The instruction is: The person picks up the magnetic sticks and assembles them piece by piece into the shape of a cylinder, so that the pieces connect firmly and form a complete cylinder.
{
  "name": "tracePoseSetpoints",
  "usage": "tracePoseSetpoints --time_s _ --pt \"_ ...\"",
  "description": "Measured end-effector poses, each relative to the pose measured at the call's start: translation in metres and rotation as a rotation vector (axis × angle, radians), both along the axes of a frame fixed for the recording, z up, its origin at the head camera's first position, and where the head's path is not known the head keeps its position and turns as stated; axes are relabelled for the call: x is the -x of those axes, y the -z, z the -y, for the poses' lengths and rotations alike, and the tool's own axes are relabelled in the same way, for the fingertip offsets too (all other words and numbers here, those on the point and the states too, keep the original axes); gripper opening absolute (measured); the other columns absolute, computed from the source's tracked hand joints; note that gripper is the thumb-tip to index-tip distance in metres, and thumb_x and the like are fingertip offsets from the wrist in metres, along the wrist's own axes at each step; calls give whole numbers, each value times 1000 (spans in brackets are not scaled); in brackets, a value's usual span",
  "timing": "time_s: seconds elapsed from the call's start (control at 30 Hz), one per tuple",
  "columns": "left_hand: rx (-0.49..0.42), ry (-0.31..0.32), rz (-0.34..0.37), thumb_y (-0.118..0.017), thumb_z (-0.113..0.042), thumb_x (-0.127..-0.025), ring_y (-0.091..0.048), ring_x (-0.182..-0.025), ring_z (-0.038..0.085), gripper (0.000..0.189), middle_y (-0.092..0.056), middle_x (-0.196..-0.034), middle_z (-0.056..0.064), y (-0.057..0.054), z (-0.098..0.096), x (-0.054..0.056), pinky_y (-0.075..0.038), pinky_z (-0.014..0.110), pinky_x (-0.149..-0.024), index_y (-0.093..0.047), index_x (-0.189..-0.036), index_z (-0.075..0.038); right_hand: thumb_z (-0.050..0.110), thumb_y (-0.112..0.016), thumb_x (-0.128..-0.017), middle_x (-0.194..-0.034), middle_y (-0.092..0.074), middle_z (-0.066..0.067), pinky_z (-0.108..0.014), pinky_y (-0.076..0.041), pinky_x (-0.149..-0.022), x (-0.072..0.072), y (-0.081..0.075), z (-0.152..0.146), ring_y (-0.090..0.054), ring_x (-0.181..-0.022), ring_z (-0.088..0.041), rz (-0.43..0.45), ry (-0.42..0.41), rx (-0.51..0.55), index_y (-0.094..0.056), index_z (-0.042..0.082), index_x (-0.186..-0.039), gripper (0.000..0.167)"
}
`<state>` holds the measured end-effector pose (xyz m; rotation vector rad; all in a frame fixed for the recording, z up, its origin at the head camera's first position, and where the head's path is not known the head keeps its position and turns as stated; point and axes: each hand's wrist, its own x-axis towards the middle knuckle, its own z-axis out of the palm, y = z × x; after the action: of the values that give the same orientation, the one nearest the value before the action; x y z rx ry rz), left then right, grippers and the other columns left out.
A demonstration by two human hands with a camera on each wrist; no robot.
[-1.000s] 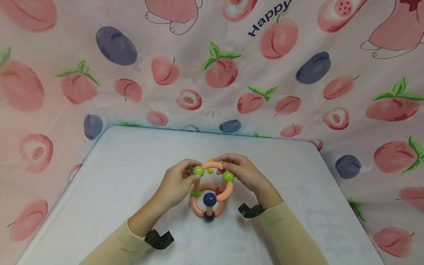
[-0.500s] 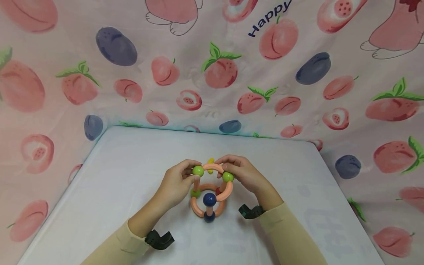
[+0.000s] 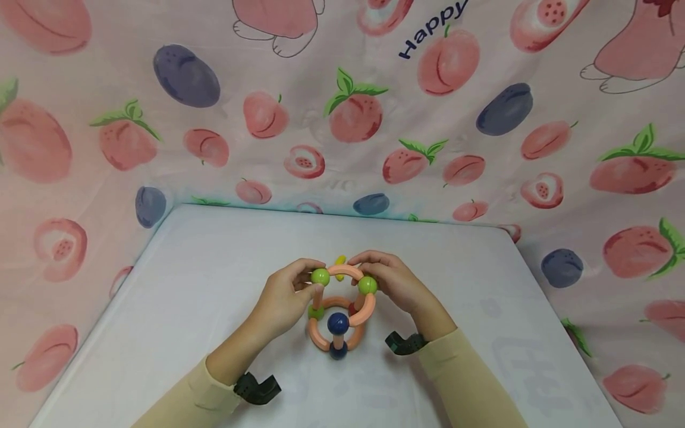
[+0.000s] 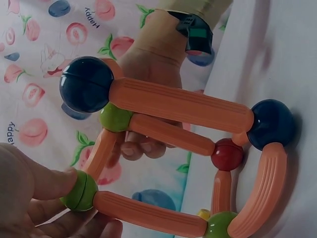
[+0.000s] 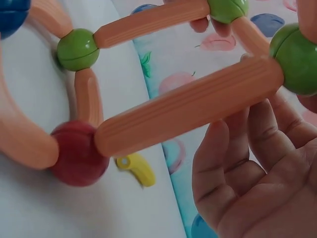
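A toy frame of orange magnetic rods and coloured balls stands on the white table. My left hand (image 3: 286, 294) pinches its upper left green ball (image 3: 320, 277) between thumb and fingers. My right hand (image 3: 398, 282) holds the top curved rod (image 3: 345, 270) by its right end, beside the upper right green ball (image 3: 367, 285). Another curved rod (image 3: 364, 312) joins that ball to the upper blue ball (image 3: 338, 323). Straight rods lead down to a base ring with a lower blue ball (image 4: 273, 124), a red ball (image 5: 80, 152) and a lower green ball (image 5: 78, 49). The right thumb's contact is partly hidden.
A small curved yellow piece (image 5: 136, 168) lies on the table (image 3: 225, 249) just behind the frame. Fruit-patterned cloth (image 3: 299, 119) rises beyond the table's back and side edges. A black wrist device (image 3: 257, 387) hangs under each forearm.
The top curved rod has shifted slightly toward me, and my right fingers have moved a little with it. My left hand keeps its pinch; the frame stays in place.
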<state>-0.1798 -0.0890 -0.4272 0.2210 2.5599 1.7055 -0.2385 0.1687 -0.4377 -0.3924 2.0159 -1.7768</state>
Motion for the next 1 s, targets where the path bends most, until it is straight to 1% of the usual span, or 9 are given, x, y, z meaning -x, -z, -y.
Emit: tracePoseSetpoints --time_s 0.17,0.27,0.37,0.47,0.63,0.7,0.8,0.93,1.0 --pt "-6 11 4 -77 -12 -100 -74 -111 18 47 -76 -123 1 0 0 -3 -62 39 -100 -65 -144 -22 18 -50 -110 -104 -76 -9 -39 -58 -95 1 8 -3 -71 -108 -37 19 43 -42 -71 5 -129 31" --pt "5 15 30 -77 -14 -101 -75 -116 19 52 -75 -129 2 1 0 -6 -62 39 -101 -62 -149 -21 18 -51 -108 -109 -76 -17 -39 -57 -96 3 19 -7 -69 -112 -42 24 50 -75 -71 4 -130 32" --pt "43 20 60 -75 -16 -102 -74 -123 24 54 -74 -135 3 3 2 -10 -61 44 -105 -59 -154 -19 17 -51 -107 -118 -75 -22 -37 -57 -93 4 31 -10 -71 -111 -36 40 43 -108 -67 0 -134 36" --pt "114 25 96 -74 -20 -103 -72 -128 28 56 -73 -140 4 6 5 -15 -59 50 -106 -57 -156 -19 17 -52 -107 -121 -75 -21 -35 -59 -92 5 42 -11 -76 -110 -31 61 30 -122 -65 -2 -136 38" --pt "245 48 170 -69 -21 -105 -73 -127 33 55 -72 -142 14 14 12 -21 -61 55 -100 -55 -156 -11 17 -56 -106 -124 -77 -15 -37 -58 -104 3 53 -8 -78 -112 -27 84 25 -129 -68 4 -138 36" --pt "272 62 203 -67 -19 -105 -73 -126 36 54 -72 -140 19 18 15 -22 -62 56 -98 -55 -156 -6 14 -58 -104 -126 -77 -15 -40 -57 -108 3 55 -7 -77 -114 -26 81 25 -134 -69 6 -139 37" --pt "242 88 269 -65 -15 -104 -75 -119 37 56 -71 -140 25 25 18 -22 -63 52 -94 -51 -156 0 13 -60 -103 -127 -77 -15 -41 -57 -108 4 57 -6 -76 -115 -26 78 22 -140 -69 6 -139 37" --pt "111 106 345 -64 -8 -102 -78 -107 26 62 -70 -140 28 31 17 -18 -64 40 -84 -43 -159 5 16 -60 -104 -124 -78 -13 -37 -57 -105 4 58 -7 -74 -115 -23 77 14 -163 -69 4 -137 36" --pt "59 102 368 -63 -5 -101 -76 -106 22 64 -70 -139 27 32 15 -16 -62 36 -82 -42 -160 6 16 -61 -104 -121 -79 -13 -37 -56 -104 4 57 -8 -75 -114 -23 82 20 -172 -70 4 -135 34"
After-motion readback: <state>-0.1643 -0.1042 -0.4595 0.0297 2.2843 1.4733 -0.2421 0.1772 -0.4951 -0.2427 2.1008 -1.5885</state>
